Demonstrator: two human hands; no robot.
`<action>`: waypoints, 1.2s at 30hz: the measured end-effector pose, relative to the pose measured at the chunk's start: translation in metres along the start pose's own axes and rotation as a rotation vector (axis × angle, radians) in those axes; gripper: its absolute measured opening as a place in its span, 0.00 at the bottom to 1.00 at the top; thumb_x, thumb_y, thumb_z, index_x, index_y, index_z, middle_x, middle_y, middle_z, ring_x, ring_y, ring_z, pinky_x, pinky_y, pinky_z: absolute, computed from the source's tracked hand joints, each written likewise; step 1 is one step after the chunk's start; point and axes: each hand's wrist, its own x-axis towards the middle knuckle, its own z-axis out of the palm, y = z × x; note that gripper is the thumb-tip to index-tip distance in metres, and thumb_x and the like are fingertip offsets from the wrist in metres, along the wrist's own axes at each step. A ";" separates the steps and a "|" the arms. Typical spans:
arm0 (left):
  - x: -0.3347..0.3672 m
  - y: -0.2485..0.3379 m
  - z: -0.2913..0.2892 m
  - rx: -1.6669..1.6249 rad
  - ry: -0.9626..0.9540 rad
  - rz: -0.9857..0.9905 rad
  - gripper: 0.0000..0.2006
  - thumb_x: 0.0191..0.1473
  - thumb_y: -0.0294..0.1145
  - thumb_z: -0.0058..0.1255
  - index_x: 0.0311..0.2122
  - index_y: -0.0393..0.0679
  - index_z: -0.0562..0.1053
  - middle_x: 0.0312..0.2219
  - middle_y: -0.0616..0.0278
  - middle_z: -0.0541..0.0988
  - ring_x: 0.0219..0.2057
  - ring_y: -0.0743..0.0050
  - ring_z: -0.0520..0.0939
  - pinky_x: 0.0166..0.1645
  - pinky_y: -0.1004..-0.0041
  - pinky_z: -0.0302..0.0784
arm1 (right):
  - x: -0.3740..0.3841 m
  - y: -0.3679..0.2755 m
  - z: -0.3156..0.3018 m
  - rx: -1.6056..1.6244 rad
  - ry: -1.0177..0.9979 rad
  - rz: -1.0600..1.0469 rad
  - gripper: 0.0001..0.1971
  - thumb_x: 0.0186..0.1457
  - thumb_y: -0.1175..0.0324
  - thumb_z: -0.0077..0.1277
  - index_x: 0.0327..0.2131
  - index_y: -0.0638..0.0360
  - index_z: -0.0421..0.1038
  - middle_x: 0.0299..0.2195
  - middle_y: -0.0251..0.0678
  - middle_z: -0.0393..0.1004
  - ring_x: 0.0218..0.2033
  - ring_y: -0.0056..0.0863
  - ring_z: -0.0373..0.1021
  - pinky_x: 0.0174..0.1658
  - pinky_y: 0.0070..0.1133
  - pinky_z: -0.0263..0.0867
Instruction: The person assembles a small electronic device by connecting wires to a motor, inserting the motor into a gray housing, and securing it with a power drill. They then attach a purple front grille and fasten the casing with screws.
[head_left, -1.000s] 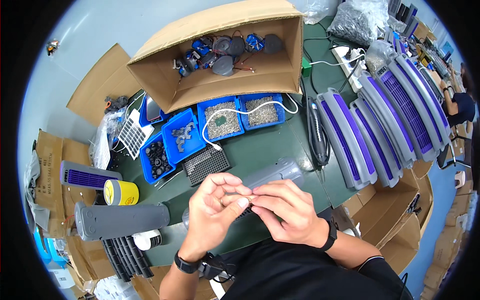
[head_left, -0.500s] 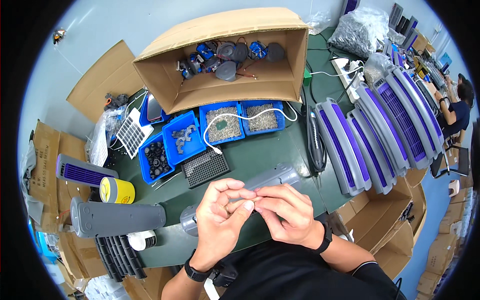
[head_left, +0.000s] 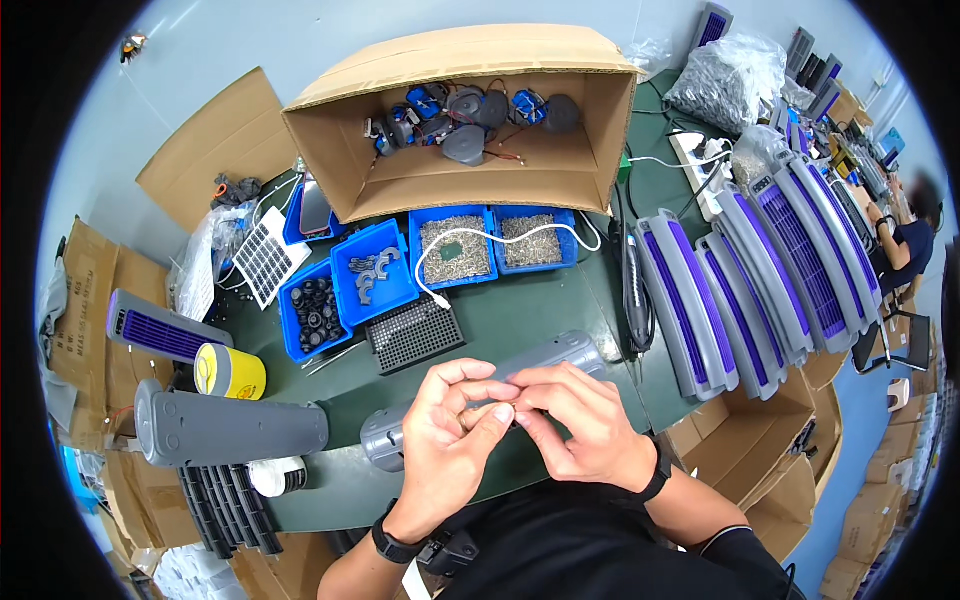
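My left hand (head_left: 452, 430) and my right hand (head_left: 582, 422) meet fingertip to fingertip over the front of the green table. Both are pinched on something tiny between them, too small and too covered by the fingers to name. Beneath and behind the hands lies a long grey plastic housing (head_left: 562, 355), its middle hidden by them. Just beyond the hands is a black perforated tray (head_left: 415, 335). A similar grey housing (head_left: 235, 430) lies on the table to the left.
Blue bins (head_left: 375, 275) hold grey clips, black knobs and small screws. Behind them a cardboard box (head_left: 480, 190) contains wired motor parts. An electric screwdriver (head_left: 632, 300) lies beside several grey-and-purple units (head_left: 690, 300). A yellow tub (head_left: 232, 372) stands left. Another person sits far right.
My hands keep their pinch at nearly the same place, with only slight finger movement. The whole view has shifted a little.
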 end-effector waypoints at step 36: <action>0.057 0.006 -0.054 0.714 -0.001 -0.123 0.13 0.60 0.16 0.53 0.50 0.37 0.72 0.34 0.57 0.85 0.35 0.79 0.83 0.43 0.74 0.78 | 0.082 0.083 -0.046 -0.268 -0.965 0.223 0.04 0.54 0.80 0.51 0.33 0.61 0.69 0.29 0.45 0.77 0.35 0.52 0.75 0.36 0.42 0.67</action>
